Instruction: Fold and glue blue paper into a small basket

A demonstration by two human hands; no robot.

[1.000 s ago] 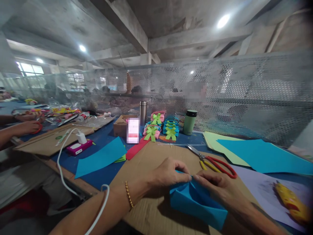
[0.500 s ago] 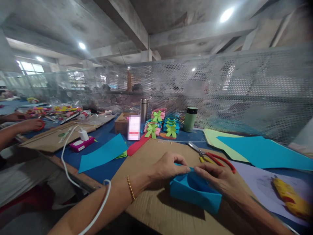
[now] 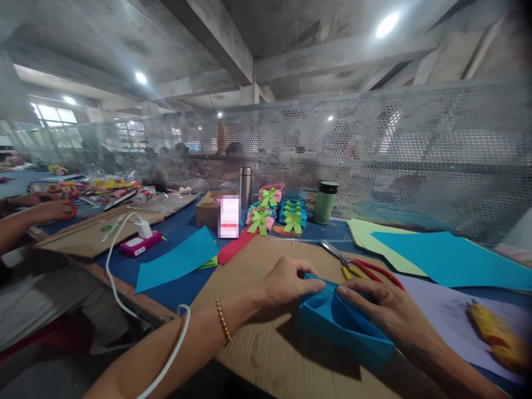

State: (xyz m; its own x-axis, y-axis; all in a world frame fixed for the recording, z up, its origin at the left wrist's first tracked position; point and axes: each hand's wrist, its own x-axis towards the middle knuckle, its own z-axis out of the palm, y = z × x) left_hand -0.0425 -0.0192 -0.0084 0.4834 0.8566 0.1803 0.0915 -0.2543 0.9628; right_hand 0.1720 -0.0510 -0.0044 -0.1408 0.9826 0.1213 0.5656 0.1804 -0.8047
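A folded blue paper box point(image 3: 344, 332), open at the top, is held just above the brown cardboard sheet point(image 3: 257, 343). My left hand point(image 3: 291, 280) pinches the box's far left edge between thumb and fingers. On the far side, my right hand point(image 3: 376, 302) grips the rim with its thumb along the inner fold; some of its fingers are hidden behind the box. Beyond my right hand lie red-handled scissors point(image 3: 361, 263) and a yellow-handled tool point(image 3: 349, 271), partly covered.
Small paper baskets with green bows point(image 3: 270, 210) stand at the back beside a steel flask point(image 3: 245, 185) and a green tumbler point(image 3: 325, 202). Blue paper point(image 3: 449, 257) and a yellow glue gun point(image 3: 494, 332) lie right. A white cable point(image 3: 110, 271) hangs left, near another person's hand point(image 3: 62, 209).
The blue box has shifted slightly right and toward me, along with my right hand. My hands are a little farther apart on its edge.
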